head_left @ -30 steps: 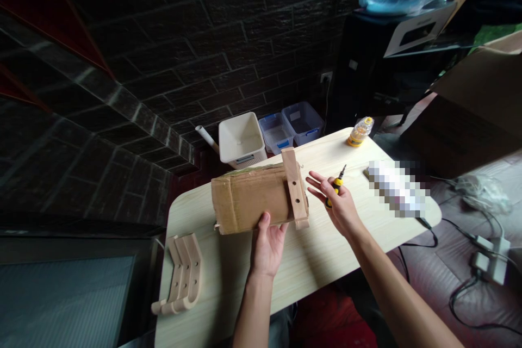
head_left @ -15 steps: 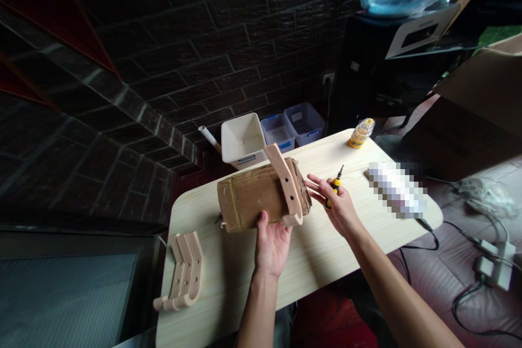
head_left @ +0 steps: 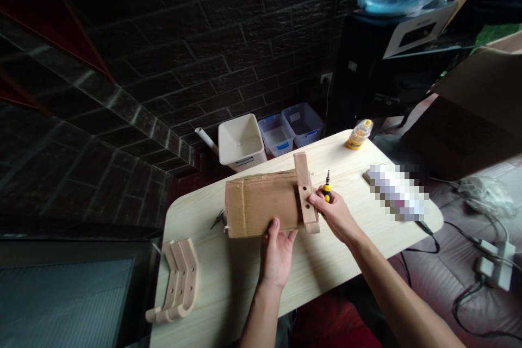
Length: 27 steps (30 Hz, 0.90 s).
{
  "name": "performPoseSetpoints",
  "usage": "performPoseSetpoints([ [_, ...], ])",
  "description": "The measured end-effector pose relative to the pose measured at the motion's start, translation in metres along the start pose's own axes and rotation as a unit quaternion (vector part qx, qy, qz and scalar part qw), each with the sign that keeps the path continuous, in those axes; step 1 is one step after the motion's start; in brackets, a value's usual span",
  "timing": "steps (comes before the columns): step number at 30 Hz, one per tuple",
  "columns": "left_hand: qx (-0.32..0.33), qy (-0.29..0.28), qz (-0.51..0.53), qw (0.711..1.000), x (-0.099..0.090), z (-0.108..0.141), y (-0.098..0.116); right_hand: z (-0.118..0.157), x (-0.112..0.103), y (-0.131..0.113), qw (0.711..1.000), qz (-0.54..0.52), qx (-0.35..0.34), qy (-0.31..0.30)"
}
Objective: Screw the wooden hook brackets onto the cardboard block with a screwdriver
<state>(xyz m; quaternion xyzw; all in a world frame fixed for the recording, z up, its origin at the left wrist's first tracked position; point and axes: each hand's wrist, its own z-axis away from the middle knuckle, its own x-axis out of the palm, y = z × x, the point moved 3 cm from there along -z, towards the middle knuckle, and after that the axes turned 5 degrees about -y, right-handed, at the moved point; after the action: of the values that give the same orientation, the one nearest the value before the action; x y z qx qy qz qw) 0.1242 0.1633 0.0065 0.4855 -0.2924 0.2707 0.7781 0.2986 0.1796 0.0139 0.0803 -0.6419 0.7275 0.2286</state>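
My left hand point(head_left: 278, 258) grips a worn brown cardboard block point(head_left: 263, 201) from below, thumb on its front face. Across the block's right end lies a curved wooden hook piece point(head_left: 302, 187) with two dark holes. My right hand point(head_left: 332, 211) holds a yellow and black screwdriver point(head_left: 327, 190), its tip pointing up, while the thumb presses on the wooden piece near the holes. Several matching wooden hooks point(head_left: 179, 280) lie side by side at the table's left. Dark screws point(head_left: 217, 219) show just left of the block.
The pale wooden table point(head_left: 253, 283) also bears a yellow-capped bottle point(head_left: 359, 134) at the back right and a blurred-out item point(head_left: 397, 193) at the right. Behind stand a white bin point(head_left: 241, 141) and two clear tubs point(head_left: 277, 133). Cables lie on the floor at right.
The block and wooden piece have turned and shifted right, with the wooden piece more upright. My right hand has closed in and now touches the wooden piece.
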Motion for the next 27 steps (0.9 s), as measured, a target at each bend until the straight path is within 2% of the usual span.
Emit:
performPoseSetpoints([
  [5,0.005,-0.015,-0.025,1.0,-0.001,0.002,0.001,0.0,0.002,0.0,1.0,0.015,-0.008,0.015],
  [7,0.042,-0.003,-0.026,0.999,-0.003,0.001,0.01,0.0,0.002,0.0,0.999,0.02,-0.014,0.025],
  [10,0.107,0.045,-0.026,0.993,-0.011,-0.003,0.032,0.0,0.0,0.001,0.999,0.027,-0.015,0.032],
  [15,0.085,0.045,-0.044,0.994,-0.021,-0.011,0.054,0.001,-0.005,-0.001,0.999,0.039,-0.015,0.016],
  [22,0.07,0.105,-0.054,0.991,-0.032,-0.016,0.054,0.002,-0.002,0.0,0.999,0.03,-0.011,-0.029],
  [27,0.071,0.104,-0.048,0.991,-0.03,-0.017,0.055,0.005,-0.002,0.0,0.997,0.016,-0.016,-0.078],
])
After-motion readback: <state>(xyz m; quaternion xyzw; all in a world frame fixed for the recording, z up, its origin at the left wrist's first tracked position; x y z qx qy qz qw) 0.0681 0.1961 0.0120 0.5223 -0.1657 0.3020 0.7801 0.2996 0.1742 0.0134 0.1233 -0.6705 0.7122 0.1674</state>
